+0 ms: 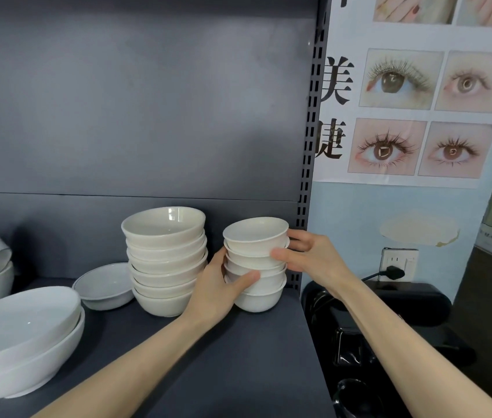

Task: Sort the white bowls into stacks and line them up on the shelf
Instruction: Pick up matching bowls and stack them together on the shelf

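Nearest, at 8 o'clock: two large nested bowls (21, 336) on the shelf (208, 372). At 6 o'clock, the left hand (217, 292) and right hand (314, 260) clasp the small stack (257, 267), fingers (299, 235) curled round its sides. Step: seating this stack, probably. Next: square it beside the taller stack (165, 257) at its 9 o'clock, without knocking either. Beyond, a single bowl (104, 286) lies unstacked.

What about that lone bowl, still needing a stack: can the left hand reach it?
Probably yes, once freed: the left hand grips the small stack, and the lone bowl sits left of the tall stack, its front open.
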Motion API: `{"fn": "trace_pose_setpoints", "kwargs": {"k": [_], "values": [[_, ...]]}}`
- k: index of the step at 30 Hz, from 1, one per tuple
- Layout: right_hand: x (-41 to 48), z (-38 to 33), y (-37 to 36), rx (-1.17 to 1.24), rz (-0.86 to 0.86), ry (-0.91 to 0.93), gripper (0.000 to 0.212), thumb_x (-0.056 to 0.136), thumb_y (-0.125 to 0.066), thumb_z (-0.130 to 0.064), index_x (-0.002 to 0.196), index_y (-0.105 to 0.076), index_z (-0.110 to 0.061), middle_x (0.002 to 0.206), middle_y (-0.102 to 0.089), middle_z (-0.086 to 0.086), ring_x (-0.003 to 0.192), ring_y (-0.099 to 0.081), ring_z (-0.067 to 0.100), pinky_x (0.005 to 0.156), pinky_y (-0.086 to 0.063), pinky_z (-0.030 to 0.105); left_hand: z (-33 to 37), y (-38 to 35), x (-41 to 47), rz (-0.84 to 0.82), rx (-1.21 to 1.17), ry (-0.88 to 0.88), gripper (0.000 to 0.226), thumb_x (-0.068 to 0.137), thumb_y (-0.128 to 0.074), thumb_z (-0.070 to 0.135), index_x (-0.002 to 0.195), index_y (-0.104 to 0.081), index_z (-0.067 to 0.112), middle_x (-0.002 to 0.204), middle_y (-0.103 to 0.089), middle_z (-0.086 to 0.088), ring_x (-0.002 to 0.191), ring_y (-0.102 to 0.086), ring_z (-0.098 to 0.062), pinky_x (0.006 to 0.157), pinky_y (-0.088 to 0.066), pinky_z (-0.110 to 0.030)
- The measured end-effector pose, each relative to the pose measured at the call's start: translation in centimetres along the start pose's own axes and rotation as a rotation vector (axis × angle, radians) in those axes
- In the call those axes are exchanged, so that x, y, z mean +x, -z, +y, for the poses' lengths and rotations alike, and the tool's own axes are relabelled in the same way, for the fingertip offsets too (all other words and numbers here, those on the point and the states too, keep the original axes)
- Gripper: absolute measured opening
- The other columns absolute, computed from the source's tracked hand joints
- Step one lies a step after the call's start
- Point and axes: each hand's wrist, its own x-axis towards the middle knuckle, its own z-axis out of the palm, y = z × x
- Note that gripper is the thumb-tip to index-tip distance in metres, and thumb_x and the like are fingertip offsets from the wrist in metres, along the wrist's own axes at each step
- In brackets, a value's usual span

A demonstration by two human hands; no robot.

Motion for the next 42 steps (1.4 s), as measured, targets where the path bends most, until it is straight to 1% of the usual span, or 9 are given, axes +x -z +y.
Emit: {"fn": "trace_pose_setpoints", "kwargs": {"k": [7, 10, 14, 16, 21, 27, 33, 37, 42], "values": [[-0.2, 0.2, -0.3, 0.041, 0.044, 0.015, 0.038, 0.077, -0.077, -0.007, 0.11, -0.063, -0.02, 0.091, -0.072, -0.008, 0.075, -0.07, -0.001, 0.065, -0.057, 0.018, -0.2, 0.0, -0.1, -0.011, -0.037, -0.019, 0.068, 0.059, -0.075, 0.053, 0.12, -0.048, 0.041, 0.121, -0.062, 0.022, 0.115, -0.057, 0.002, 0.106, -0.044, -0.034], [-0.1, 0.2, -0.3, 0.04, 0.056, 0.02, 0.033, 0.077, -0.077, -0.006, 0.102, -0.064, -0.023, 0.085, -0.072, -0.011, 0.073, -0.07, -0.002, 0.061, -0.056, 0.016, -0.3, -0.1, 0.1, -0.014, -0.054, -0.028, 0.073, 0.06, -0.076, 0.05, 0.126, -0.047, 0.037, 0.122, -0.061, 0.022, 0.116, -0.057, 0.001, 0.106, -0.043, -0.034], [-0.2, 0.2, -0.6, 0.04, 0.078, 0.018, 0.029, 0.077, -0.077, -0.007, 0.092, -0.063, -0.028, 0.077, -0.072, -0.016, 0.07, -0.069, -0.004, 0.059, -0.053, 0.014, -0.1, 0.0, 0.0, -0.023, -0.07, -0.025, 0.06, 0.059, -0.076, 0.047, 0.112, -0.049, 0.044, 0.11, -0.063, 0.033, 0.111, -0.058, 0.005, 0.102, -0.045, -0.027], [-0.3, 0.2, -0.6, 0.035, 0.085, 0.018, 0.028, 0.077, -0.077, -0.008, 0.091, -0.064, -0.028, 0.074, -0.072, -0.016, 0.071, -0.069, -0.003, 0.059, -0.053, 0.014, -0.2, 0.0, -0.1, -0.025, -0.077, -0.029, 0.061, 0.059, -0.076, 0.047, 0.113, -0.049, 0.044, 0.113, -0.063, 0.03, 0.113, -0.058, 0.004, 0.103, -0.045, -0.028], [-0.6, 0.2, -0.7, 0.042, 0.11, 0.01, 0.026, 0.078, -0.077, -0.012, 0.1, -0.065, -0.02, 0.083, -0.073, -0.008, 0.074, -0.071, 0.0, 0.062, -0.054, 0.016, -0.4, -0.1, -0.2, -0.015, -0.1, -0.039, 0.066, 0.056, -0.077, 0.046, 0.116, -0.048, 0.044, 0.119, -0.06, 0.026, 0.116, -0.056, 0.002, 0.105, -0.043, -0.03], [-0.7, 0.2, -0.7, 0.013, 0.105, -0.013, 0.045, 0.078, -0.077, -0.015, 0.12, -0.061, -0.012, 0.095, -0.074, -0.002, 0.086, -0.071, 0.008, 0.079, -0.058, 0.026, -0.7, -0.1, 0.0, -0.022, -0.049, -0.032, 0.07, 0.06, -0.075, 0.051, 0.122, -0.044, 0.042, 0.124, -0.058, 0.024, 0.119, -0.054, 0.002, 0.108, -0.042, -0.034], [-0.9, 0.2, 0.0, 0.0, 0.05, -0.091, 0.067, 0.077, -0.078, -0.015, 0.137, -0.048, -0.015, 0.112, -0.07, 0.006, 0.101, -0.068, 0.013, 0.09, -0.053, 0.025, -0.6, -0.1, -0.3, -0.02, -0.043, -0.023, 0.068, 0.064, -0.075, 0.051, 0.124, -0.048, 0.036, 0.123, -0.062, 0.018, 0.117, -0.056, 0.0, 0.107, -0.042, -0.037], [-1.2, 0.0, 0.1, -0.006, 0.013, -0.108, 0.062, 0.079, -0.076, -0.01, 0.135, -0.05, -0.016, 0.105, -0.07, 0.002, 0.096, -0.066, 0.004, 0.074, -0.053, 0.01, -0.4, -0.1, -0.5, -0.006, -0.066, -0.023, 0.078, 0.064, -0.075, 0.051, 0.132, -0.048, 0.025, 0.125, -0.062, 0.016, 0.118, -0.057, -0.002, 0.107, -0.043, -0.038], [-1.3, 0.0, -0.1, 0.004, 0.045, -0.094, 0.059, 0.08, -0.073, -0.002, 0.134, -0.053, -0.014, 0.103, -0.07, 0.004, 0.076, -0.064, -0.012, 0.058, -0.044, 0.0, -0.5, -0.1, -0.6, 0.009, -0.071, -0.015, 0.076, 0.062, -0.075, 0.053, 0.129, -0.048, 0.029, 0.123, -0.062, 0.017, 0.116, -0.057, -0.001, 0.106, -0.044, -0.037]]}}
